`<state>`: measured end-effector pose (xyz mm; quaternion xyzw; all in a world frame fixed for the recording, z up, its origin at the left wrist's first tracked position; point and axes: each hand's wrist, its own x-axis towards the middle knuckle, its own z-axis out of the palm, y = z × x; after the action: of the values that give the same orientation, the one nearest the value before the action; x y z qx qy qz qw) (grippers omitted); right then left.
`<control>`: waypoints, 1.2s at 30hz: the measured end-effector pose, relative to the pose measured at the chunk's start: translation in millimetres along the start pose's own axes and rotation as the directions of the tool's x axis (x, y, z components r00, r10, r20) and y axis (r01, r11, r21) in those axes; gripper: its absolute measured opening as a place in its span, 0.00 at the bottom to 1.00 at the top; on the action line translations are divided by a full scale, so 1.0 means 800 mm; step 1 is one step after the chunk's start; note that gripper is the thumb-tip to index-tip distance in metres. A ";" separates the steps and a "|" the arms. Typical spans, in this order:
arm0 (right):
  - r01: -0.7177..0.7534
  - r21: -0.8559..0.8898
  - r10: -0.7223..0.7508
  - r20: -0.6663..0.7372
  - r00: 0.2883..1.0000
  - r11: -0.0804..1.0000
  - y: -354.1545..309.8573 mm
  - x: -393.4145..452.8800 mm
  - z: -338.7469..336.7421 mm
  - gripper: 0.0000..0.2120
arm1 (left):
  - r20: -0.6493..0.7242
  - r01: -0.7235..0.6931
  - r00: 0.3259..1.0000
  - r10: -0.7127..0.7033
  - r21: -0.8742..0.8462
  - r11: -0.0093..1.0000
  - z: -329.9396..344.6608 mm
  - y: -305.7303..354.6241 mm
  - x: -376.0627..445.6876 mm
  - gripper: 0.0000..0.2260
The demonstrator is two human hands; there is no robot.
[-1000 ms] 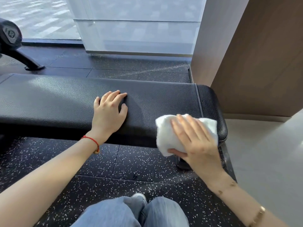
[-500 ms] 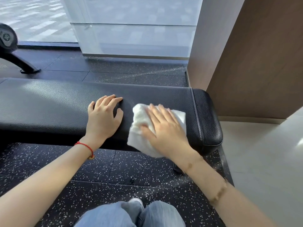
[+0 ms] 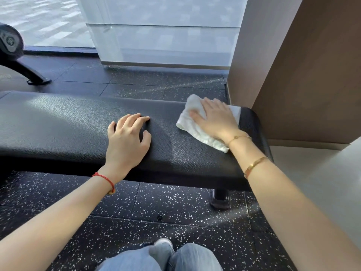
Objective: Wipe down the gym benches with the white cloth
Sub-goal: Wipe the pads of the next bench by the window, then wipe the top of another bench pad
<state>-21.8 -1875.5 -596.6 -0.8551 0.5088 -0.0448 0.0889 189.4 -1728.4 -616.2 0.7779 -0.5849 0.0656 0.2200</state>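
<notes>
Speckled black rubber gym flooring runs under the long black padded leather bench (image 3: 82, 122), the desk of this job, with frosted glass beyond and a brown wall panel at right. Half a second ago the crumpled white terry cloth (image 3: 192, 126) sat on the near edge, close to the left hand; now the right hand (image 3: 214, 119) has swept it to the far right corner, by the end cushion seam, so the pass has crossed the pad's width and its right end looks nearly covered. Its fingers lie straight and spread, pressing down on the cloth. The left hand (image 3: 127, 141) stays braced mid-pad, fingers loosely bent, holding nothing. The cloth's long axis runs far-left to near-right; the bench runs left to right.
</notes>
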 end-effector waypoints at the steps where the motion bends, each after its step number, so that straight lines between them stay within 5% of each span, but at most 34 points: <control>1: 0.036 0.018 -0.036 -0.002 0.999 0.999 -0.009 0.001 0.002 0.37 | 0.000 0.003 1.000 -0.003 -0.004 1.000 -0.001 0.000 0.000 0.19; 11: 0.233 0.246 -0.176 -0.235 0.956 0.941 -0.028 -0.071 0.005 0.20 | 0.036 0.010 0.999 -0.010 -0.005 1.000 -0.002 -0.002 0.000 0.20; 18: 0.135 0.304 -0.101 -0.127 0.987 0.943 -0.031 -0.057 -0.043 0.18 | 0.197 -0.016 0.980 0.017 -0.005 1.000 -0.050 0.004 0.020 0.20; 25: 0.009 0.355 0.002 -0.031 1.000 0.935 -0.054 -0.061 -0.191 0.20 | 0.203 0.011 0.979 0.000 -0.055 0.998 -0.200 0.040 0.099 0.16; 36: -0.010 0.457 0.041 -0.058 0.997 0.889 -0.117 -0.046 -0.540 0.18 | 0.205 0.013 0.979 0.006 -0.093 0.996 -0.520 0.119 0.242 0.14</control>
<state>-30.7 -1845.5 -154.3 -0.8016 0.4978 -0.1903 0.2708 224.3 -1745.7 -149.1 0.7704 -0.6056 -0.0430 0.1948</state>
